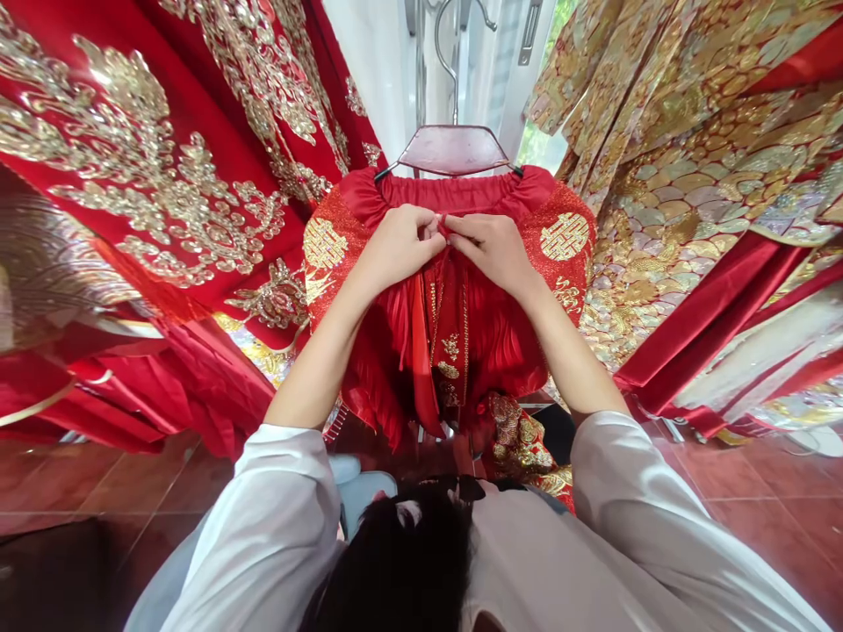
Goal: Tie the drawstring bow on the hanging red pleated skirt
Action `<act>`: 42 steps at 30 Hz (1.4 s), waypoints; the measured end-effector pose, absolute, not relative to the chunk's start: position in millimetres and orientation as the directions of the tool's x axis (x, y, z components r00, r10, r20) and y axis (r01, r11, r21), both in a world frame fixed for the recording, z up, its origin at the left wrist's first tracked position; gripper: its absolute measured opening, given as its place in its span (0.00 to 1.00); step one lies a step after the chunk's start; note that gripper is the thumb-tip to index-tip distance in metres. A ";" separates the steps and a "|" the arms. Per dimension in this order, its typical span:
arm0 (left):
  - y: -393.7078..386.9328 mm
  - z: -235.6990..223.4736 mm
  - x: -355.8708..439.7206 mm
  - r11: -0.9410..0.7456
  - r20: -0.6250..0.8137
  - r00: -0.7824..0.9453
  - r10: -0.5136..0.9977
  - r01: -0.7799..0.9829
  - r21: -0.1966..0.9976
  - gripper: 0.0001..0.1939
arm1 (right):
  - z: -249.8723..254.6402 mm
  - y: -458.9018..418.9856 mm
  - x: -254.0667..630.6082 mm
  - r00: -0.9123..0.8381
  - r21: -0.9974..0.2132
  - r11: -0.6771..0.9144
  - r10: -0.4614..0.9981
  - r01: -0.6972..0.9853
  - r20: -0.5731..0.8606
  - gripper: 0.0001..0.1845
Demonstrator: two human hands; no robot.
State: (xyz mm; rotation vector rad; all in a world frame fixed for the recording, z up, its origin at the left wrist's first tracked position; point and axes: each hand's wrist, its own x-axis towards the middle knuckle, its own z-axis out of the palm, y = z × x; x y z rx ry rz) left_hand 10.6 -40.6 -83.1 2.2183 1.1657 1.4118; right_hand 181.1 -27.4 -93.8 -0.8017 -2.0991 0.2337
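A red pleated skirt [395,351] with gold embroidered emblems hangs from a clip hanger [453,149] straight ahead. My left hand [400,241] and my right hand [493,246] meet at the middle of its waistband. Both hands are closed in a pinch on a small red tie or fastening of the skirt, fingertips nearly touching each other. A red sash with gold trim [451,351] hangs down the front below my hands. My white sleeves frame the bottom of the view.
Red garments with heavy gold embroidery [151,175] hang close on the left. Gold-scaled and red robes [691,175] hang close on the right. Reddish floor tiles [777,500] lie below. A window frame [520,53] stands behind the hanger.
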 end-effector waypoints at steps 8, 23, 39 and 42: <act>-54.0 -80.9 8.3 -0.692 0.681 0.218 0.699 0.447 0.567 0.09 | -95.9 -25.5 183.7 -0.393 -0.437 0.758 0.635 0.485 0.665 0.04; -55.5 -96.1 7.0 -0.555 0.538 0.139 0.832 0.187 0.811 0.03 | -110.1 -44.5 172.3 -0.233 -0.606 0.680 0.722 0.413 0.652 0.06; -42.8 -118.9 6.1 -0.455 0.451 0.127 0.883 0.001 0.891 0.08 | -117.8 -50.0 151.6 -0.229 -0.951 0.263 0.927 -0.164 0.296 0.16; -42.0 -120.4 8.8 -0.475 0.471 0.123 0.874 0.006 0.880 0.08 | -119.2 -46.8 149.3 -0.255 -0.945 0.171 0.936 -0.278 0.244 0.13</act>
